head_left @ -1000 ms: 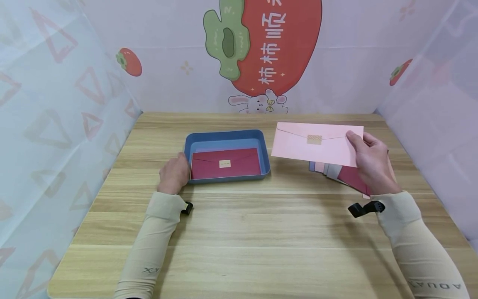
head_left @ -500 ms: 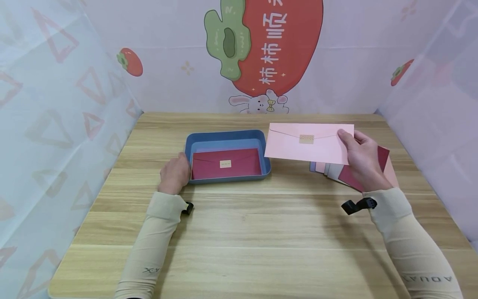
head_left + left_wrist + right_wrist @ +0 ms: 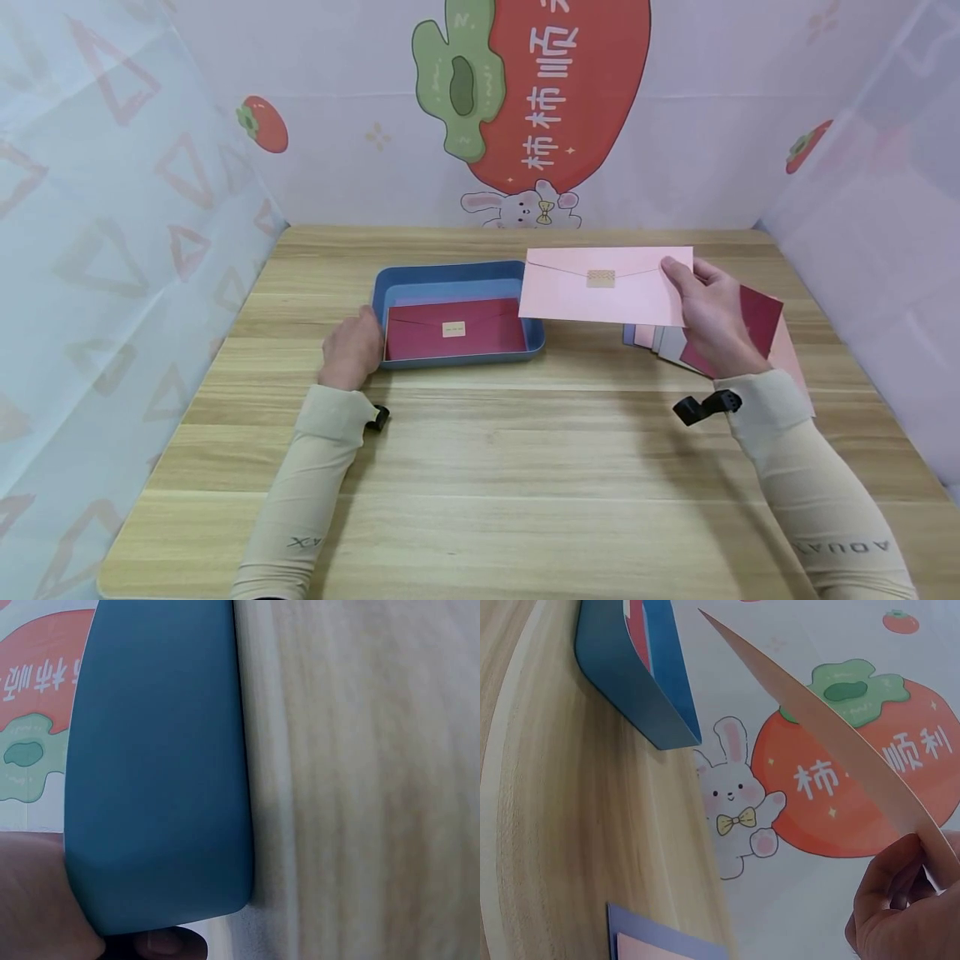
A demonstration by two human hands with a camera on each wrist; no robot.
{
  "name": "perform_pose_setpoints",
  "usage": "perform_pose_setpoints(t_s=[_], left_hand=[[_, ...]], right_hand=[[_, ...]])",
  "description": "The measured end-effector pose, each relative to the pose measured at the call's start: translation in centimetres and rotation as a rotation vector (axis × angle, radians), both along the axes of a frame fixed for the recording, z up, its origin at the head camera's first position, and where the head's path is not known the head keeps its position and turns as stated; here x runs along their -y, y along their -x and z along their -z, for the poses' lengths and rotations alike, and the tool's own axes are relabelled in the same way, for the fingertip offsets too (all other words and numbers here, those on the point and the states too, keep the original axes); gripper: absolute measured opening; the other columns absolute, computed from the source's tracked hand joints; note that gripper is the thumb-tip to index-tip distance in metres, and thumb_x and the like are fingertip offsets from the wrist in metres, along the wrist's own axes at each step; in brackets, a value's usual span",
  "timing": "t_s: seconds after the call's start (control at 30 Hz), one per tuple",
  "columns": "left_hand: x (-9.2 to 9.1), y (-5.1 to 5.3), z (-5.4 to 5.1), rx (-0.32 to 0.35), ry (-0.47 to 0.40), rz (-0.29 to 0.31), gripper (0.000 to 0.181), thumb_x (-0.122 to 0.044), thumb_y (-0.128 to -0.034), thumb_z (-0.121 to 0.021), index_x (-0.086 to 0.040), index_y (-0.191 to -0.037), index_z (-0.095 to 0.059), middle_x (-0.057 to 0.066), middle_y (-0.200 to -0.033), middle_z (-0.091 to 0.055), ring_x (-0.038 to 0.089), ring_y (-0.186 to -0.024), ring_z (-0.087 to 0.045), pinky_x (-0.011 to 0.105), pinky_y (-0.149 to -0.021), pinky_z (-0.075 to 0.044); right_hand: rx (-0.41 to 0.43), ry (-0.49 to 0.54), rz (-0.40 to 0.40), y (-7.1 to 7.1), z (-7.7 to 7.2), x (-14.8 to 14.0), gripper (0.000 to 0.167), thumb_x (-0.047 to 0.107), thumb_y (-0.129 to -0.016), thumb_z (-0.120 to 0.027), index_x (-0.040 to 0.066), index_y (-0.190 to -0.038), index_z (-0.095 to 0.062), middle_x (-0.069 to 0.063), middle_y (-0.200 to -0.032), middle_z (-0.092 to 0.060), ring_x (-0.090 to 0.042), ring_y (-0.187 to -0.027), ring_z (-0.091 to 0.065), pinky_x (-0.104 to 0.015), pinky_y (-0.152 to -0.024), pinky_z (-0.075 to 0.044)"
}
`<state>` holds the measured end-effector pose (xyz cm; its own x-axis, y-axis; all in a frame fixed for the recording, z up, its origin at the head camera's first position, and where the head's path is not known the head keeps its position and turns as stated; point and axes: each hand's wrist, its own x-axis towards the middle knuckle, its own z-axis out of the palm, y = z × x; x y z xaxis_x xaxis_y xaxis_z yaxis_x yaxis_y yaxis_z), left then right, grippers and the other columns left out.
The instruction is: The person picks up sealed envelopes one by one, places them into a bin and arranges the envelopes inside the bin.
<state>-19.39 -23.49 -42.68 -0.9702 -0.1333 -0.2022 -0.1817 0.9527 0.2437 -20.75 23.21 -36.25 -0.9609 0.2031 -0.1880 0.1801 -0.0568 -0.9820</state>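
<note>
A pink envelope (image 3: 600, 300) with a patterned seal is pinched at its right end by my right hand (image 3: 712, 312); its left end overlaps the right side of the blue tray (image 3: 457, 362) in the head view. The right wrist view shows the envelope (image 3: 840, 735) edge-on, raised off the table, between thumb and fingers of the right hand (image 3: 911, 900). A dark red envelope (image 3: 487, 329) with a cream seal lies in the tray. My left hand (image 3: 352, 346) grips the tray's left wall; in the left wrist view, fingers hold the tray's corner (image 3: 161, 847).
Under and behind my right forearm, a fanned pile of envelopes lies on the table (image 3: 480, 483), with a dark red one (image 3: 761, 321) and a pink one (image 3: 786, 358) showing. Patterned cloth walls stand at the back and both sides.
My right hand has moved left with the pink envelope, whose left end now covers part of the tray. More of the pile shows. My left hand has kept its place at the tray.
</note>
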Motion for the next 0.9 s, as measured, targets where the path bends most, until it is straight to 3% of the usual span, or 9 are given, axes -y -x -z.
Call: perform_pose_setpoints(t_s=[0.3, 0.57, 0.9], left_hand=[[0.0, 0.0, 0.0, 0.014, -0.010, -0.003, 0.034, -0.013, -0.1105, -0.028, 0.007, -0.132, -0.044, 0.035, -0.119, -0.065, 0.050, -0.111, -0.066, 0.063, -0.091, -0.055], [0.0, 0.1, 0.1, 0.020, -0.020, -0.009, 0.035, -0.013, -0.1102, -0.027, 0.007, -0.134, -0.043, 0.036, -0.125, -0.064, 0.053, -0.118, -0.063, 0.065, -0.095, -0.052], [0.1, 0.0, 0.1, -0.004, -0.006, -0.003, 0.033, -0.014, -0.1108, -0.028, 0.007, -0.130, -0.045, 0.036, -0.119, -0.065, 0.052, -0.112, -0.066, 0.063, -0.091, -0.055]], right_hand=[[-0.039, 0.050, -0.006, 0.4, 0.4, 1.0, 0.071, 0.036, -0.099, -0.075, 0.008, -0.158, -0.047, 0.004, -0.111, -0.064, -0.001, -0.082, -0.073, -0.021, -0.068, -0.061], [-0.072, 0.070, -0.064, 0.5, 0.7, 1.8, 0.067, 0.033, -0.101, -0.072, 0.003, -0.156, -0.049, 0.001, -0.113, -0.064, -0.003, -0.085, -0.073, -0.021, -0.071, -0.061], [-0.076, 0.000, -0.082, 0.7, 0.8, 2.7, 0.063, 0.037, -0.101, -0.072, 0.004, -0.151, -0.055, 0.001, -0.114, -0.063, -0.004, -0.086, -0.072, -0.020, -0.072, -0.061]])
